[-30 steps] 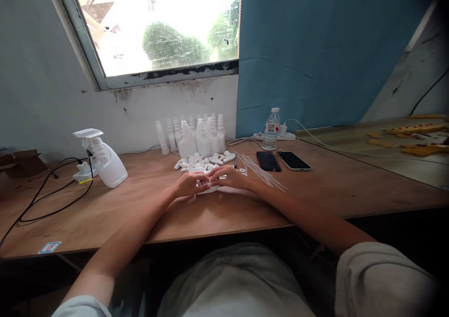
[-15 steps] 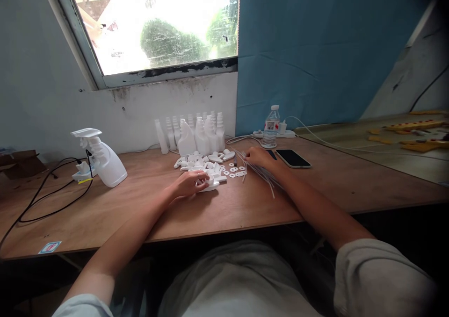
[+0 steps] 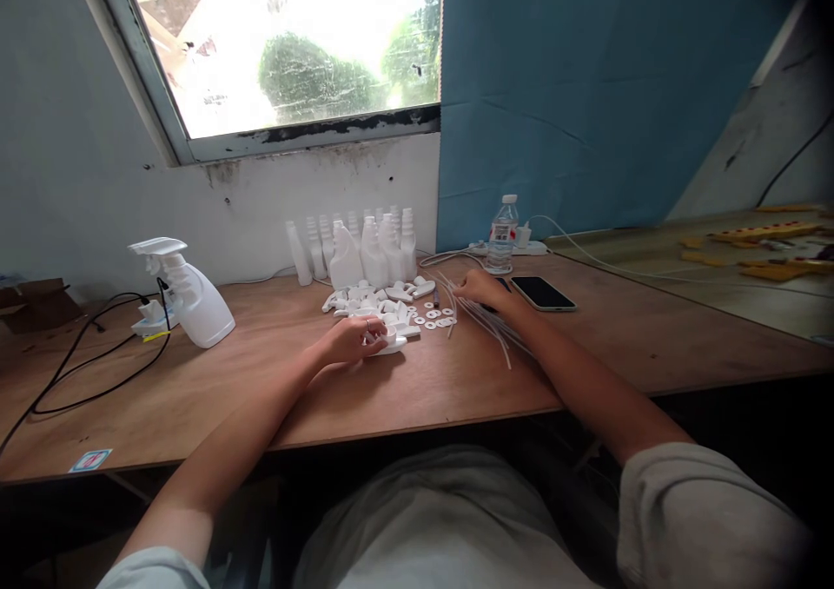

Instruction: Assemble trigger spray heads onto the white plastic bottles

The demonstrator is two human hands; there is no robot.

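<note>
My left hand [image 3: 355,339] rests on the wooden table [image 3: 195,389], its fingers closed round a white spray-head part [image 3: 389,342]. My right hand [image 3: 480,289] has reached to the right onto a bundle of thin white tubes [image 3: 486,318], fingers curled on them. Between the hands lie several small white rings [image 3: 436,319] and a pile of white trigger parts [image 3: 374,301]. A row of white bottles [image 3: 355,250] stands behind the pile against the wall.
A finished white spray bottle [image 3: 186,292] lies at the left beside black cables [image 3: 97,354]. A water bottle [image 3: 500,236], a power strip [image 3: 521,248] and a dark phone [image 3: 543,294] sit at the right. Yellow pieces [image 3: 769,246] lie on the far right surface.
My right hand left the part held in front of me and moved right to the thin tubes. My left hand stayed on the white part.
</note>
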